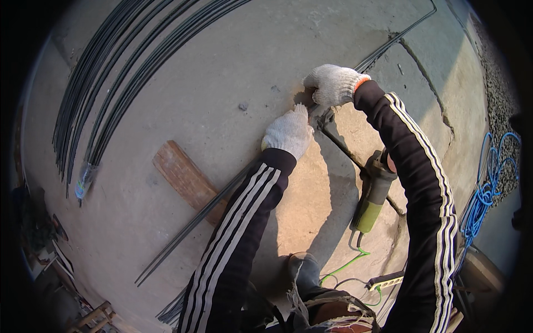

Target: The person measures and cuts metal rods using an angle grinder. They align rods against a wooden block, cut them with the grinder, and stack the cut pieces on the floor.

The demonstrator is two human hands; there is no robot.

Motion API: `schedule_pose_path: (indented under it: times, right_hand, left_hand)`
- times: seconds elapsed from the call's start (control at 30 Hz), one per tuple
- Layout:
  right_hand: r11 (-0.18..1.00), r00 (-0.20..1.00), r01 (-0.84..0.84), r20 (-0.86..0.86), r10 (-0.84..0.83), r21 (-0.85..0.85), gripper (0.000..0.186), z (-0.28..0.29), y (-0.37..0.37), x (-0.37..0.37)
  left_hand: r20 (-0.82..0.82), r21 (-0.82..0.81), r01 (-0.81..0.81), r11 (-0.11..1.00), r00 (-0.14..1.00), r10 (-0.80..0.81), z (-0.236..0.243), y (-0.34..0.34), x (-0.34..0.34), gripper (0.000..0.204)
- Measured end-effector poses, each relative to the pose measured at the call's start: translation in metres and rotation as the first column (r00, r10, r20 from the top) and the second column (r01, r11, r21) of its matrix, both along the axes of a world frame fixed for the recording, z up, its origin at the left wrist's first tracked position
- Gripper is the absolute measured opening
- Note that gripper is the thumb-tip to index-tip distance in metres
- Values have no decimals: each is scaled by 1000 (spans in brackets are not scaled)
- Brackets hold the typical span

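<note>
Both my hands wear white knit gloves. A small bundle of thin dark steel rods [189,236] runs slantwise from the lower left, under my hands, to the upper right. My left hand [288,132] is closed around the rods near their middle. Just beyond it, my right hand [332,85] is bent over the same line with fingers curled in. Between the two hands shows a small dark brown piece [302,99], too hidden to name. What my right fingers grip is covered by the glove.
An angle grinder [375,191] with a green handle lies to the right, its green cord leading to a power strip [386,281]. A wooden plank [186,175] lies under the rods. More long rods [119,83] curve at upper left. A blue hose or cable [484,194] coils near gravel [497,83].
</note>
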State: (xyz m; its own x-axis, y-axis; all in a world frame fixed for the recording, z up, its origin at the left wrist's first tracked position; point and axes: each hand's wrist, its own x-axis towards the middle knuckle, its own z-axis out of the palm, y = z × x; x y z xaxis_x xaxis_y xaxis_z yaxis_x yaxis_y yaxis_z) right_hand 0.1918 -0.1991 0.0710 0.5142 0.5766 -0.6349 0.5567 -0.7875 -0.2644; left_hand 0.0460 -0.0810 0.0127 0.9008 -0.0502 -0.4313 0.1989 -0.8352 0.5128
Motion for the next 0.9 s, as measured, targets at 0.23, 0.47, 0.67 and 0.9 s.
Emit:
schedule_pose_path:
  times: [0.23, 0.47, 0.67, 0.9]
  right_hand:
    - [1000, 999, 26, 27, -26, 3, 48, -1, 1, -2]
    - [997, 999, 14, -46, -11, 70, 47, -1, -6, 7]
    - [996, 998, -50, 27, 48, 76, 41, -6, -5, 4]
    - [989, 996, -52, 78, 42, 139, 41, -12, -10, 2]
  left_hand:
    - [33, 2, 11, 1000, 999, -11, -1, 0, 0, 37]
    - [4, 13, 11, 1000, 1000, -11, 0, 0, 0, 36]
    - [10, 5, 3, 1000, 1000, -3, 2, 1, -2, 35]
    - [55, -23, -47, 999, 997, 48, 0, 0, -2, 25]
